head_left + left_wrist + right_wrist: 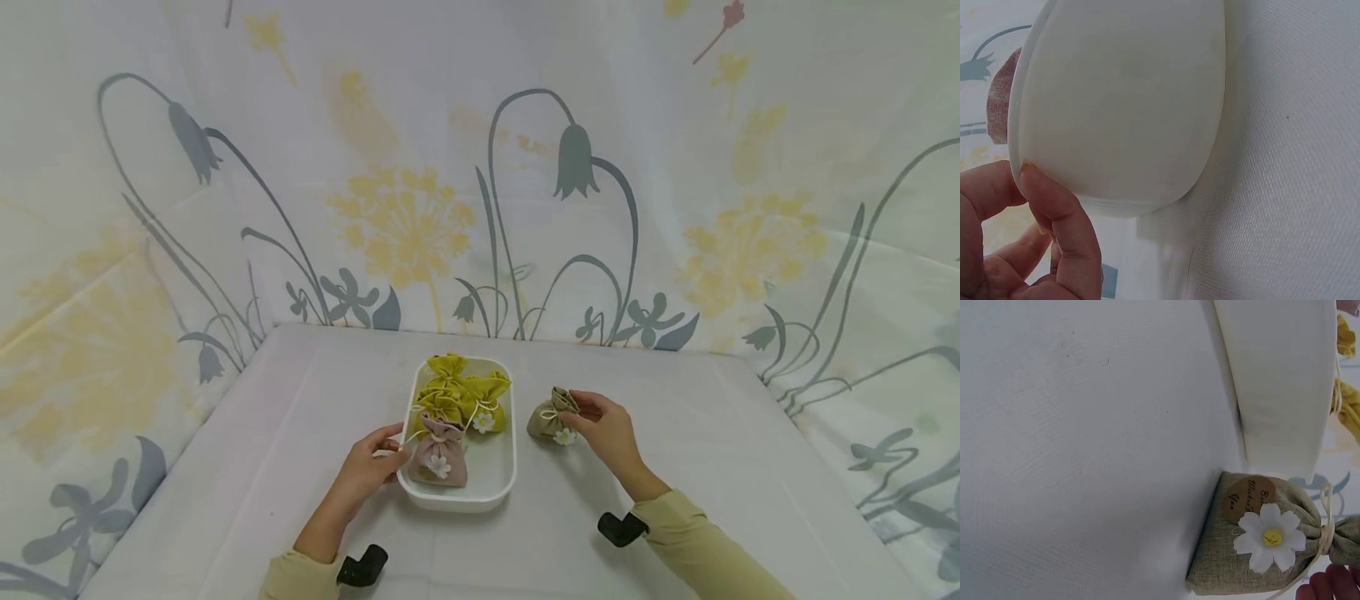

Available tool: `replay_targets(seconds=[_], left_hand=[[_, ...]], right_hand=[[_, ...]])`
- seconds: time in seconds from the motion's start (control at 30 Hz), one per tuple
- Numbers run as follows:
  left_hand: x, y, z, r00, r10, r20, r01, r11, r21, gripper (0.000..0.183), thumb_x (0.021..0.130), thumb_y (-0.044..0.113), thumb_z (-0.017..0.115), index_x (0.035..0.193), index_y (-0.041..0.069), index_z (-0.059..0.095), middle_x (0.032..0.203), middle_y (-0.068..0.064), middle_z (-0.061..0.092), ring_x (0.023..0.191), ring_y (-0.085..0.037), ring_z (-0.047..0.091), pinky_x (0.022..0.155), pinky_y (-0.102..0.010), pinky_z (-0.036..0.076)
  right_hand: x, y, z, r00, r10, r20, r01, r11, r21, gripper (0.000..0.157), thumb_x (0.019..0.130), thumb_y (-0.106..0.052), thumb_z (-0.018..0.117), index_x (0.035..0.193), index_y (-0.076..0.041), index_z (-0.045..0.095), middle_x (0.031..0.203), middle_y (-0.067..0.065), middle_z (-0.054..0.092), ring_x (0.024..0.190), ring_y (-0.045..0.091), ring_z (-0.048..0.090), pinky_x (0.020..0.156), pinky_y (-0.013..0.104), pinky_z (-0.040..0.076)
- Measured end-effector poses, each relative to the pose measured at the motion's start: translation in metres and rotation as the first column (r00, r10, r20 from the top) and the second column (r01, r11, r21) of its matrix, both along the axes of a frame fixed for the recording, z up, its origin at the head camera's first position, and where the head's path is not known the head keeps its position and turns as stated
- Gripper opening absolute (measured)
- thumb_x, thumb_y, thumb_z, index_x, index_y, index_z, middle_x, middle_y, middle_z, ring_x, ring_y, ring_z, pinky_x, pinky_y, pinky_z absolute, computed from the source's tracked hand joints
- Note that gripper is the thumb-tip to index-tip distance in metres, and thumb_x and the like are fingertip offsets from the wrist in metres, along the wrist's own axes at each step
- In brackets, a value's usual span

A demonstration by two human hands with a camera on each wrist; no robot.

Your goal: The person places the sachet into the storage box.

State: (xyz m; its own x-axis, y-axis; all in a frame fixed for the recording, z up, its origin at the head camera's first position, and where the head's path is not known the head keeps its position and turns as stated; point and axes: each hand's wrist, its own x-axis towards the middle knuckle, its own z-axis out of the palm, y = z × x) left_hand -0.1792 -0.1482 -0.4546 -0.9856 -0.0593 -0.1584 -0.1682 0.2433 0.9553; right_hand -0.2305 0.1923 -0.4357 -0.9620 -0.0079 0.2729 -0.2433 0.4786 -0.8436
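My left hand (pixel 367 462) pinches the rim of a white plastic tub (pixel 491 492) at its left side; in the left wrist view the thumb and a finger (pixel 1063 219) meet at the tub's edge. Inside the tub lie several yellow-green drawstring pouches (pixel 444 402) and, at the near left, a mauve pouch (pixel 437 462) with a white flower. To the right of the tub, my right hand (pixel 611 429) holds an olive-grey drawstring pouch (pixel 542 423) by its gathered neck. That pouch bears a white flower (pixel 1270 538) and a round brown tag (pixel 1249 499), and its base is at the table surface.
A white cloth covers the table (pixel 315 392). Behind it hangs a pale curtain (pixel 450 125) printed with grey and yellow flowers, which also runs along both sides. Black wrist mounts (pixel 622 528) stick out near both sleeves.
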Motion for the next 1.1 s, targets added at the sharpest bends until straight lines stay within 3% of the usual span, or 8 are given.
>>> replay_targets(seconds=[0.67, 1.1], left_hand=[[0.0, 0.0, 0.0, 1.0, -0.009, -0.002, 0.009, 1.0, -0.003, 0.046, 0.087, 0.007, 0.062, 0.131, 0.0, 0.05, 0.1, -0.013, 0.052, 0.078, -0.018, 0.056, 0.064, -0.029, 0.052], [0.001, 0.0, 0.0, 1.0, -0.008, 0.002, 0.008, 1.0, 0.001, 0.047, 0.086, 0.006, 0.061, 0.131, 0.001, 0.05, 0.101, -0.013, 0.051, 0.08, -0.018, 0.056, 0.064, -0.03, 0.052]], right_hand=[[-0.011, -0.008, 0.0, 0.997, -0.067, 0.048, 0.067, 0.998, 0.0, 0.026, 0.078, -0.013, 0.075, 0.099, 0.001, 0.07, 0.092, 0.012, 0.069, 0.08, 0.015, 0.063, 0.061, 0.019, 0.048], [0.006, -0.007, 0.007, 0.995, -0.063, 0.08, 0.067, 0.996, -0.055, 0.027, 0.077, -0.016, 0.076, 0.097, 0.002, 0.07, 0.088, 0.011, 0.068, 0.074, 0.012, 0.061, 0.062, 0.02, 0.05]])
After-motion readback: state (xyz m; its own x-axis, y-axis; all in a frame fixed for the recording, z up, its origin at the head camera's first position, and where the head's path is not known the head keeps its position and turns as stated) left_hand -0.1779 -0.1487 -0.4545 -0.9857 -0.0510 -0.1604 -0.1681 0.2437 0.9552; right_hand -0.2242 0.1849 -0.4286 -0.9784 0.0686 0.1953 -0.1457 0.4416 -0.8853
